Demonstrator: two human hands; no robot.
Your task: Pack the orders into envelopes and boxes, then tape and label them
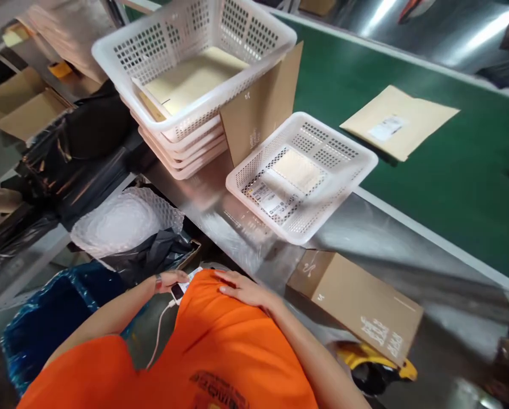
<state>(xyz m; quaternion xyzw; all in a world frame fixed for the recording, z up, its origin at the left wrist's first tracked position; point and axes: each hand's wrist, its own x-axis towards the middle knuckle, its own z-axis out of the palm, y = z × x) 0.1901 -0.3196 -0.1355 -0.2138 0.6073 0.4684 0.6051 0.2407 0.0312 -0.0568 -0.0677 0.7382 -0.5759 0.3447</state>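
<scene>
My left hand (pixel 169 281), with a band on its wrist, holds a black smartphone (pixel 178 291) against the front of my orange shirt (pixel 233 335). A white cable (pixel 158 332) hangs down from the phone. My right hand (pixel 246 288) lies flat on the shirt, next to the phone. Ahead, a flat kraft cardboard mailer (pixel 357 301) leans below the steel table's edge. A stack of white perforated plastic baskets (pixel 186 74) stands on the table, with a pale envelope inside the top one. A single basket (pixel 301 176) beside it holds a labelled packet (pixel 275 199).
A green conveyor belt (pixel 459 165) carries a padded envelope (pixel 397 122). A steel table edge (pixel 246 238) runs below the baskets. To the left lie bubble wrap (pixel 122 221), black plastic bags (pixel 75 153), a blue bin liner (pixel 54 324) and cardboard boxes (pixel 20 105). A yellow object (pixel 378 360) sits low on the right.
</scene>
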